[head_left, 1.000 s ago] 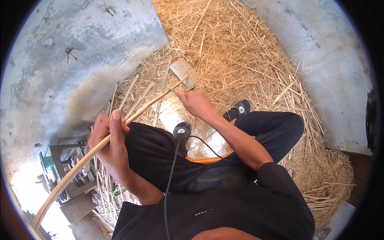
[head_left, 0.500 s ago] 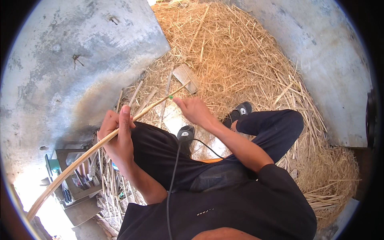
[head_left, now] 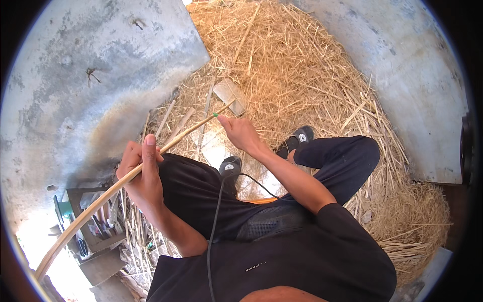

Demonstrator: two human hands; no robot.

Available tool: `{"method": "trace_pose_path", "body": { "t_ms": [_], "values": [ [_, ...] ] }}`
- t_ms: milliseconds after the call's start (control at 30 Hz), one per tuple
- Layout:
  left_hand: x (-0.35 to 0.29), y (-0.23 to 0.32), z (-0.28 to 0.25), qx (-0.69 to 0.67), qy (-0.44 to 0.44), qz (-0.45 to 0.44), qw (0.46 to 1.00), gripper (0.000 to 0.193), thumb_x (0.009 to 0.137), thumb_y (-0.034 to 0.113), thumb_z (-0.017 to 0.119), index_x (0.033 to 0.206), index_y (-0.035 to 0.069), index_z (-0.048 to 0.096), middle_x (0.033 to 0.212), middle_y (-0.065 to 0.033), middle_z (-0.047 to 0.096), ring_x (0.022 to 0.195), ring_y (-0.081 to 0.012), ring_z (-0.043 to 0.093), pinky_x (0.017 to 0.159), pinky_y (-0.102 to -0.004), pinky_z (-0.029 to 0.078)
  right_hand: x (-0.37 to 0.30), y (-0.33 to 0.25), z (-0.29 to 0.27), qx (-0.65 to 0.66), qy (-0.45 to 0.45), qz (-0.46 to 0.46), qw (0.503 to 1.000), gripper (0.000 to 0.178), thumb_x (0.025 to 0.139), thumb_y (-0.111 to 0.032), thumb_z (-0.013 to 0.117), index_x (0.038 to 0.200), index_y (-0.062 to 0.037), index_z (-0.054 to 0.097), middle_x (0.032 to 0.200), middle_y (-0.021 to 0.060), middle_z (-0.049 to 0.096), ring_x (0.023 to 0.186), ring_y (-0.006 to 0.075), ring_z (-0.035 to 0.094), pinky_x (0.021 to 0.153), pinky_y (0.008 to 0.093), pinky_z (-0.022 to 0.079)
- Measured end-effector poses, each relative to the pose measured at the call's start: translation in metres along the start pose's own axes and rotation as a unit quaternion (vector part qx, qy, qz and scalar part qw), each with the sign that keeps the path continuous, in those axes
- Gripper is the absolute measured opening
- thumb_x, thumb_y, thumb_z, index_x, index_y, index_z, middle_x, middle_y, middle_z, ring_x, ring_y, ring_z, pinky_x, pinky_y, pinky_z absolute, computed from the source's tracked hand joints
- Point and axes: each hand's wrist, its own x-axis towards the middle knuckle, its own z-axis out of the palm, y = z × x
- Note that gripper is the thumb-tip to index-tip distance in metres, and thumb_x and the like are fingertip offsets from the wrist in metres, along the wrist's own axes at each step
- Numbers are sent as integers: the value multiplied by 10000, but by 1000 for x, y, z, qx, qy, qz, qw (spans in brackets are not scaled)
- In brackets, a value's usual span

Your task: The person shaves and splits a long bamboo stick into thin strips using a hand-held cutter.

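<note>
The left hand (head_left: 141, 168) curls its fingers around a long pale wooden stick (head_left: 90, 209) slanting over the left thigh (head_left: 183, 176), thumb upright, while the right hand (head_left: 242, 136) pinches a small green piece (head_left: 216, 115) against the stick's thinner end, above straw-like shavings (head_left: 297, 65).

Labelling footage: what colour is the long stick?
The stick is pale tan, best in the head view.

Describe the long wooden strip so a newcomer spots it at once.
From the straw-covered floor, look lower left to the person's left hand. The long wooden strip crosses that hand diagonally. Unlike the loose slats lying on that floor, it is held up in the air and looks far longer.
</note>
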Motion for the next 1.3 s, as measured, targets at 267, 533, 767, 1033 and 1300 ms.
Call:
{"method": "trace_pose_path", "body": {
  "t_ms": [267,533,767,1033,1300],
  "values": [
    [3,-5,-1,-41,15,-34,998,366,901,194,630,598,7,544,527,-2,454,434,-28,328,434,-206,253,31,37,27,-37,20,68,997,667,966,-500,317,784,49,649,671,259,617,671,421,623,639,487,480],
    [3,-1,2,-43,12,-30,999,348,904,183,627,614,6,553,547,2,473,433,-16,329,416,-201,235,34,149,42,-71,19,262,962,690,936,-550,296,1008,39,648,1060,314,595,1023,394,590,867,480,456],
    [0,-4,6,-14,17,-19,1000,365,897,207,634,641,-50,589,569,0,433,437,-20,323,420,-203,209,19,75,3,47,5,86,995,633,959,-519,297,959,-8,671,886,293,626,914,381,625,813,490,456],
    [3,2,8,29,-2,1,1000,376,904,180,600,604,-48,598,529,-5,414,438,-40,328,419,-220,206,42,54,-10,-78,-74,55,993,696,957,-550,296,740,21,630,651,201,584,633,318,598,623,473,467],
    [4,2,13,28,60,-62,996,410,924,193,574,567,-5,532,497,1,419,393,-27,286,397,-211,200,44,85,18,-40,29,72,996,650,967,-501,320,717,18,619,618,214,587,591,350,607,597,468,481]
  ]
}}
